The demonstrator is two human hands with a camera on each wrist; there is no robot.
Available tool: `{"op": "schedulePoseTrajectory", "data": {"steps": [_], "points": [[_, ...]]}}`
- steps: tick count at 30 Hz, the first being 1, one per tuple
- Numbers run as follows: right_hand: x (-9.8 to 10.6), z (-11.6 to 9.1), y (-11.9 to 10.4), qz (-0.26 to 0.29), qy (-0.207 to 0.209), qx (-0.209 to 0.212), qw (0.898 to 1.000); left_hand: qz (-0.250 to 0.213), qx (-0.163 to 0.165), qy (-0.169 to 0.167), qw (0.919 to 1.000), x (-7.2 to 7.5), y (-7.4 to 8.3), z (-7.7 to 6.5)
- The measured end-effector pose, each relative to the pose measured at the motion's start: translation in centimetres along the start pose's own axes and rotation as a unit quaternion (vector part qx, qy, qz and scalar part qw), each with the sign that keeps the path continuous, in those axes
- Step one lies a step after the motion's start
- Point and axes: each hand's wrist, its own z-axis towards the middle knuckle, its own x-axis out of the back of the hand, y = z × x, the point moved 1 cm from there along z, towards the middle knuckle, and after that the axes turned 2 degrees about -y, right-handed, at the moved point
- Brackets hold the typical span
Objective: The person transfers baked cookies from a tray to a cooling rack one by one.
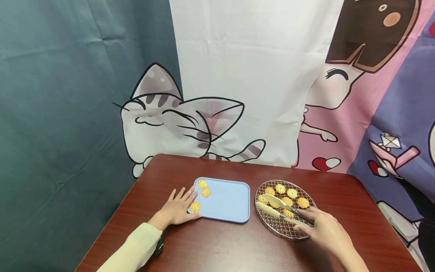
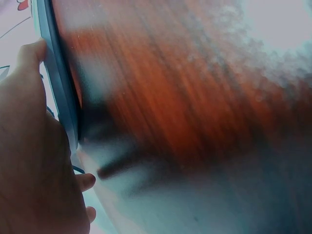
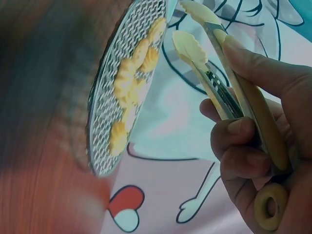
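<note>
My right hand [image 1: 327, 230] grips a pair of cream-tipped metal tongs [image 1: 283, 213] over a round wire cooling rack [image 1: 282, 226]. In the right wrist view, fingers and thumb wrap around the tongs [image 3: 219, 73], whose tips stand apart with nothing between them. Several swirled piped cookies [image 1: 303, 203] lie on the rack. At the left edge of a light blue tray [image 1: 227, 200], my left hand [image 1: 178, 209] rests with its fingers spread, touching the rim. Three cookies [image 1: 205, 192] sit on that tray's left side. The left wrist view shows the hand [image 2: 34, 131] beside the tray's edge.
A dark reddish-brown table [image 1: 217, 245] carries the tray and the rack, side by side with a gap between them. Behind its far edge hangs a cloth [image 1: 258, 75] printed with a cartoon cat and figures.
</note>
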Motion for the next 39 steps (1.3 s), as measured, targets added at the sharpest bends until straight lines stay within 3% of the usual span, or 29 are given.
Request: {"op": "schedulePoseTrajectory", "data": {"steps": [8,18,39], "points": [[-1.2,1.4,-1.7,0.01,-0.011,0.003,1.0,0.0,0.001,0.001,1.0,-0.2,0.0,0.0],[-3.4,3.3,-3.6,0.027,0.005,0.048,0.998,-0.003,0.0,-0.005,1.0,-0.3,-0.1,0.1],[-7.3,7.1,-7.5,0.055,-0.031,0.033,0.997,0.005,-0.001,-0.001,1.0,-0.2,-0.1,0.1]]}}
